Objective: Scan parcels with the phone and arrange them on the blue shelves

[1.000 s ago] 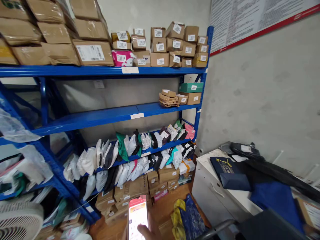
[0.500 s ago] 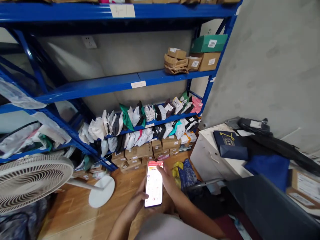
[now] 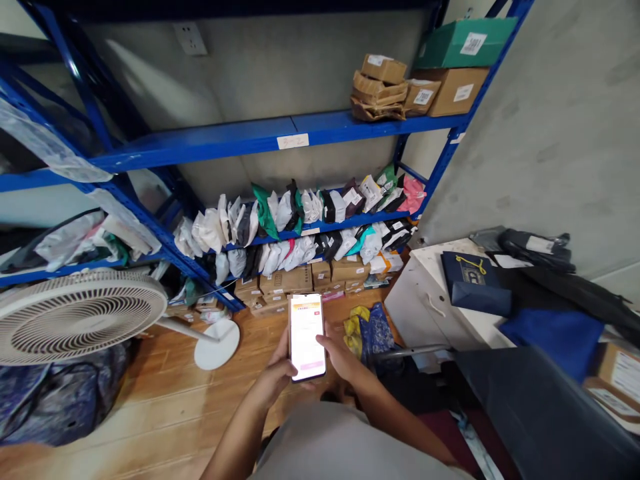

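A smartphone with a bright, mostly white screen is held upright in front of my body. My left hand is closed around its left side, the thumb lying over the lower left corner. On the opposite edge, my right hand grips the phone too, its thumb tip on the right side of the screen. The fingers of both hands are largely hidden behind the phone. The small text on the screen is not readable.
Ahead stands a blue rack with rows of bagged parcels and cardboard boxes. A white fan stands left. On the right are a white cabinet bearing a navy bag, and a dark chair back.
The phone screen has switched from a red-topped page to a mostly white one. My right thumb has moved from the screen's top to its right edge. The view has tilted downward.
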{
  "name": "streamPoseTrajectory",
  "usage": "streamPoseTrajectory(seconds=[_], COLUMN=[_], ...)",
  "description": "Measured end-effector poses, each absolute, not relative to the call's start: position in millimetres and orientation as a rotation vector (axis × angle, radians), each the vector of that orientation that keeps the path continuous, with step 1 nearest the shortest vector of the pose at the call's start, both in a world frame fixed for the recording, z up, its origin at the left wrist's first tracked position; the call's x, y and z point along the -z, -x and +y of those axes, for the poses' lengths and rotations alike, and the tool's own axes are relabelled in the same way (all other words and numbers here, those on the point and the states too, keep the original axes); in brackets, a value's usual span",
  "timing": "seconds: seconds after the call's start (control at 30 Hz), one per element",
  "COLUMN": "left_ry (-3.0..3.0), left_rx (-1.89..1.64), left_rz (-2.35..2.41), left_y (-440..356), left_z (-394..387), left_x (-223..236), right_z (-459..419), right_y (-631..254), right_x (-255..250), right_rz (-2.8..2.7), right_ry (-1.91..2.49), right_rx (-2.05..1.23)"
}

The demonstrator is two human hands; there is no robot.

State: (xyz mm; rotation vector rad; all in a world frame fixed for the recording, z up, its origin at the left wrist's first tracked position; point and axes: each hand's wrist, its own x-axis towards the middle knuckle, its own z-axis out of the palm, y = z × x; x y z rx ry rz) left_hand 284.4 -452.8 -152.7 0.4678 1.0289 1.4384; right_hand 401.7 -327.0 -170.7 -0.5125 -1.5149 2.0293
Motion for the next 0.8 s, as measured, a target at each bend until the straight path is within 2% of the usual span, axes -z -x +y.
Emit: streamPoseTrajectory(seconds=[0.23, 0.8], left_ry=[-0.423, -0.383], left_rx=[-1.499, -1.508], left_rz=[1.108, 1.075], left_y=[-286.2, -287.3], left_z=[-457.2, -461.4], left_x=[153.6, 148.4], right_z=[-337.0, -345.0], right_y=[-406.7, -409.3], right_x=[170.9, 169.6], right_rz=[-1.538, -1.623], right_ry=[0.412, 0.409], right_rx=[-2.147, -2.133])
